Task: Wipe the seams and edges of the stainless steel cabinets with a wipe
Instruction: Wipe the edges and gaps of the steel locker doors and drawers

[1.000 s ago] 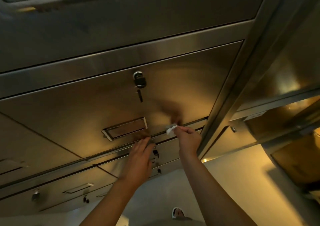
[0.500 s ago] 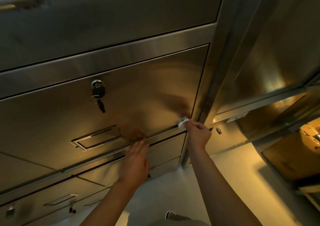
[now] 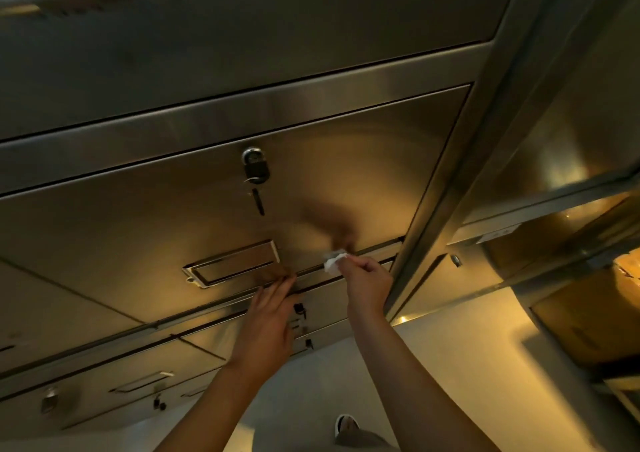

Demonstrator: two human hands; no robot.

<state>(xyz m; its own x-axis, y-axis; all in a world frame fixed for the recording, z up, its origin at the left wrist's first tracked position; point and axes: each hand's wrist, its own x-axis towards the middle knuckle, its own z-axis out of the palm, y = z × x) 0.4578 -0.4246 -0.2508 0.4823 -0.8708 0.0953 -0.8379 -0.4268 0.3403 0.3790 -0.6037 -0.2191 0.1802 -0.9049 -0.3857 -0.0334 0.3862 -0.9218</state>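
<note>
The right hand [image 3: 365,283] pinched a small white wipe [image 3: 334,260] at its fingertips, pressing it into the horizontal seam [image 3: 375,247] under the stainless steel cabinet door [image 3: 346,174]. The left hand [image 3: 270,320] lay flat, fingers straight and close together, tips touching that same seam below the recessed handle [image 3: 232,262]. A key [image 3: 258,201] hung from the lock [image 3: 254,164] above.

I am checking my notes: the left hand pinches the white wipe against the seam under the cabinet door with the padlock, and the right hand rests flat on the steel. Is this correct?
Not quite: the hands are swapped. In the head view the right hand pinches the white wipe against the seam below the door with the padlock, and the left hand rests flat on the steel.
</note>
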